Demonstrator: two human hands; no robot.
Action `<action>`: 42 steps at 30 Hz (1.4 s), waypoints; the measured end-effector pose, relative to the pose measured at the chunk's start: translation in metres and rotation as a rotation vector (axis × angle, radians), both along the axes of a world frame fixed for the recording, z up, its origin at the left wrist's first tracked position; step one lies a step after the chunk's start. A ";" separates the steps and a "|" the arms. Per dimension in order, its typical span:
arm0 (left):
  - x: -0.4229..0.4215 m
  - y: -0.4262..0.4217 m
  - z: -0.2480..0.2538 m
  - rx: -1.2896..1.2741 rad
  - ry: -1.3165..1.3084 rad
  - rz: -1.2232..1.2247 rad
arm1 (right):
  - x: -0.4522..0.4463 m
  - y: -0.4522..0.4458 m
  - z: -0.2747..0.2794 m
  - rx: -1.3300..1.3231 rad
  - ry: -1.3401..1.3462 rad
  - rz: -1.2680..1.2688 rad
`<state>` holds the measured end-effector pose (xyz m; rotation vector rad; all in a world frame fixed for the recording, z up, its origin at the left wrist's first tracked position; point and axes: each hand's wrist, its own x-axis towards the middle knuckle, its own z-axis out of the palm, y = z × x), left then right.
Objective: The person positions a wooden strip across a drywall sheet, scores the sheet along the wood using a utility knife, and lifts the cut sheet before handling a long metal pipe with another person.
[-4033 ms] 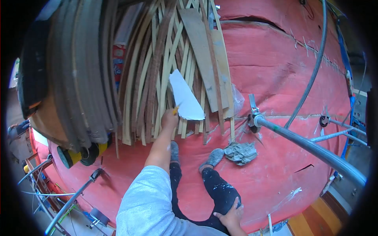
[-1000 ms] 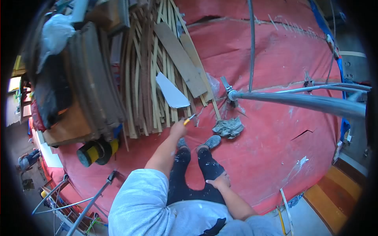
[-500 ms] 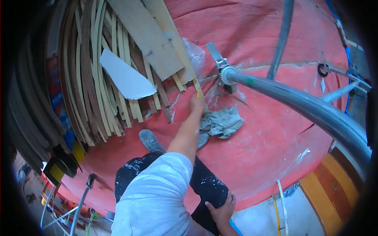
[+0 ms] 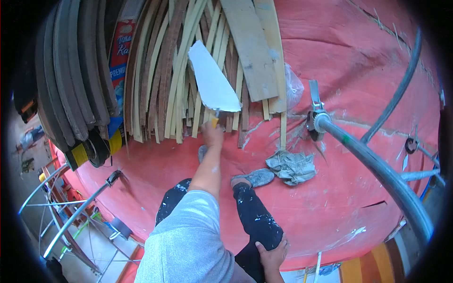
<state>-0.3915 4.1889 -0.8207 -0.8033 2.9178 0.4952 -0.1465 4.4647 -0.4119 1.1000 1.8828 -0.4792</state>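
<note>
My left hand [image 4: 213,135] reaches forward, its fingers closed around a small yellow-handled tool [image 4: 214,122]. The tool's metal tip meets or lies just in front of the lower edge of a white flat piece [image 4: 213,80]; I cannot tell whether they touch. That piece, narrower at its far end, lies across a pile of long thin wood strips [image 4: 163,85]. My right hand [image 4: 273,253] rests on my right knee, thumb and fingers apart, holding nothing. Grey shoes [image 4: 258,178] and paint-spotted dark trousers [image 4: 255,212] show below.
Wide boards [image 4: 252,52] lie right of the strips, beside a clear plastic bag [image 4: 293,87]. A crumpled grey cloth [image 4: 292,167] sits on the red floor covering [image 4: 330,207]. Metal tubing [image 4: 377,160] crosses the right side. Dark curved lengths [image 4: 71,70] are stacked at left.
My left hand has moved left with the yellow-handled tool, from beside the boards to the white piece's lower edge. The view has turned; my right hand stays on the knee.
</note>
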 end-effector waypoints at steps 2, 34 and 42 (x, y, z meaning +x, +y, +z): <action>-0.001 -0.025 0.011 0.007 -0.276 0.004 | -0.012 -0.001 0.001 0.004 -0.015 0.017; 0.127 -0.182 0.343 1.056 -0.557 0.237 | -0.061 -0.096 0.064 -0.105 -0.287 0.636; 0.289 -0.218 0.561 1.013 -0.500 0.380 | -0.027 -0.048 0.050 -0.269 -0.144 0.755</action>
